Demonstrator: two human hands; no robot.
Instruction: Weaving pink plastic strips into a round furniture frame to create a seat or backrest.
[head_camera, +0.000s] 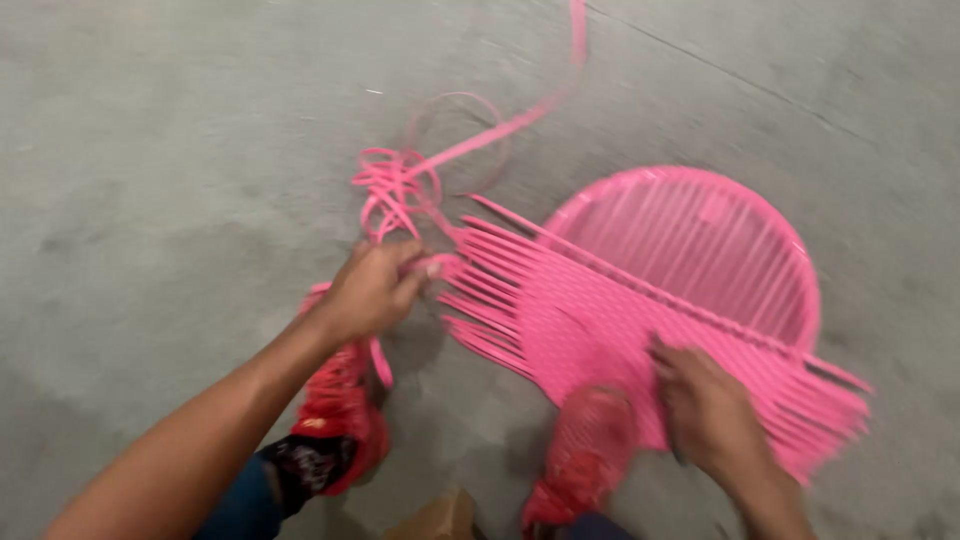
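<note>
On the grey concrete floor (150, 180), between both hands: round pink frame half woven with flat plastic strips (650, 300), loose strip ends fanned toward the left hand (372, 290). Left grip closed on a tangled pink plastic cord (400, 185). Right hand (705, 405) pressing the weave, grip unclear. Below the hands, red mesh shoes (340, 415).

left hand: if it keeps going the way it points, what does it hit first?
The left hand points right, gripping a pink cord. First in line are the loose strip ends of the pink woven panel, right at its fingers. Motion blur leaves depth uncertain.
</note>
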